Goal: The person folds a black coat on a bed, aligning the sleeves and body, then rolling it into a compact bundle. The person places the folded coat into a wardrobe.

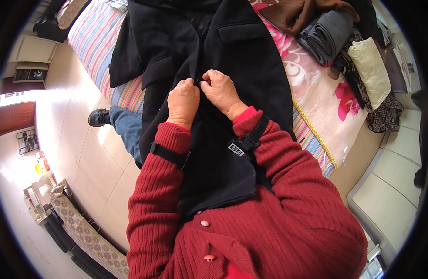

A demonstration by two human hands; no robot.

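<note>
A black coat [241, 69] with pocket flaps lies over the bed's edge and drapes down across my lap. Near the middle of its front opening, my left hand [184, 99] pinches the cloth at the edge. Close beside it, the fingertips of my right hand [221, 89] grip the other side of the opening at a small dark spot, perhaps a button; the fingers hide most of it. One sleeve [125, 55] of the coat lies spread to the left on the striped bedding.
The bed carries a striped sheet [95, 45] and a floral blanket [311, 90]. Folded grey cloth [329, 35], a brown garment [287, 15] and a cream bundle [371, 71] lie at upper right. A yellow tape measure [315, 134] runs along the blanket's edge. A patterned couch [84, 230] stands lower left.
</note>
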